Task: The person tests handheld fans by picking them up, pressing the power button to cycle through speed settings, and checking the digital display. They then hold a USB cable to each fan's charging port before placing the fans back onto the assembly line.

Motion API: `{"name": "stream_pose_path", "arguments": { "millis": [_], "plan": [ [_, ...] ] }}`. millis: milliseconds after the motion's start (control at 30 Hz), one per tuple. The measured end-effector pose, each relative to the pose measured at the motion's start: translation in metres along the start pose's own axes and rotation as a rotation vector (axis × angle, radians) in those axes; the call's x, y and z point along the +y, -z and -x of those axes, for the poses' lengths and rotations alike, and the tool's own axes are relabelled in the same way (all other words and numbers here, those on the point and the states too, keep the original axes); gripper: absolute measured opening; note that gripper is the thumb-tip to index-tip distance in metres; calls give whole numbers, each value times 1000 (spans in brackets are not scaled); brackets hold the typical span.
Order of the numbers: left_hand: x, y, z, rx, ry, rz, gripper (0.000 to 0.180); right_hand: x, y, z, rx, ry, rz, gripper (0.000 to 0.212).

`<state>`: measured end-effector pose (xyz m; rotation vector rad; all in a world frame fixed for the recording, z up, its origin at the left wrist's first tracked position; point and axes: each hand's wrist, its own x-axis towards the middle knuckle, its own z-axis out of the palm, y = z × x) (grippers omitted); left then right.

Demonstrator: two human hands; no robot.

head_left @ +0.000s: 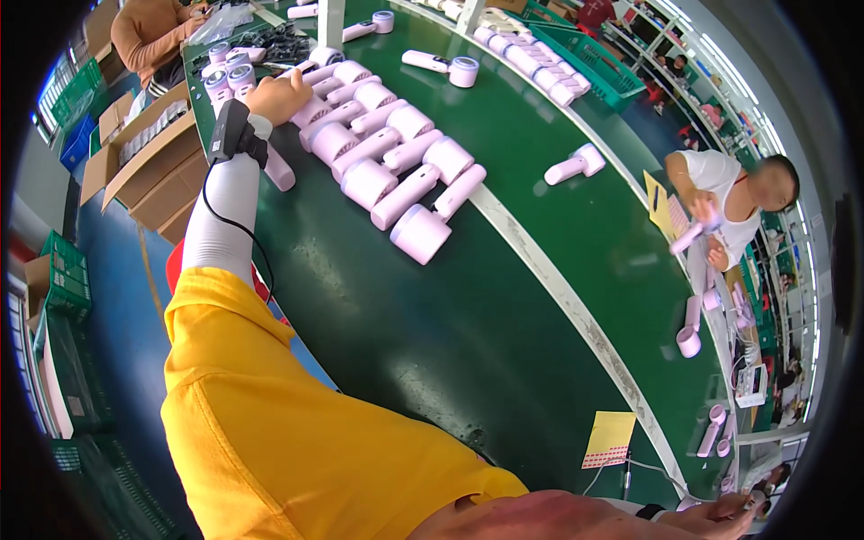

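Note:
My left hand (pixel 277 97) reaches over the far left of the green table, its fingers bent round a pale pink handheld device (pixel 310 110) at the end of a row. The fingertips are partly hidden. Several like devices, each with a drum-shaped head and a handle, lie close together in the row, down to the nearest one (pixel 421 234). Another device's handle (pixel 279 169) rests beside my wrist. At the lower right edge is my right hand (pixel 720 516), small and partly cut off, its fingers closed on something I cannot make out.
Open cartons (pixel 153 171) stand left of the table (pixel 378 333). A pale strip (pixel 558 288) runs across it. Single devices (pixel 576 165) lie beyond. A co-worker (pixel 729 198) opposite holds one; another person (pixel 153 36) is at the far left. A green crate (pixel 585 67) sits behind.

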<state>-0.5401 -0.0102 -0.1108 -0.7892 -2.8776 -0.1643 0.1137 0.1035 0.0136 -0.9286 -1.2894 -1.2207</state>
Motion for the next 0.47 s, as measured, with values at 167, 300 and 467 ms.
{"name": "stream_pose_path", "arguments": {
  "millis": [167,300,467],
  "plan": [
    [0,-8,5,81,21,-22,46,-9,-4,0,-43,4,-60,23],
    [5,-3,7,69,45,-42,47,-12,4,-7,-61,-70,-76,22],
    [-29,-27,-36,81,188,83,49,-16,6,-9,-80,-5,139,23]
  ]
}}
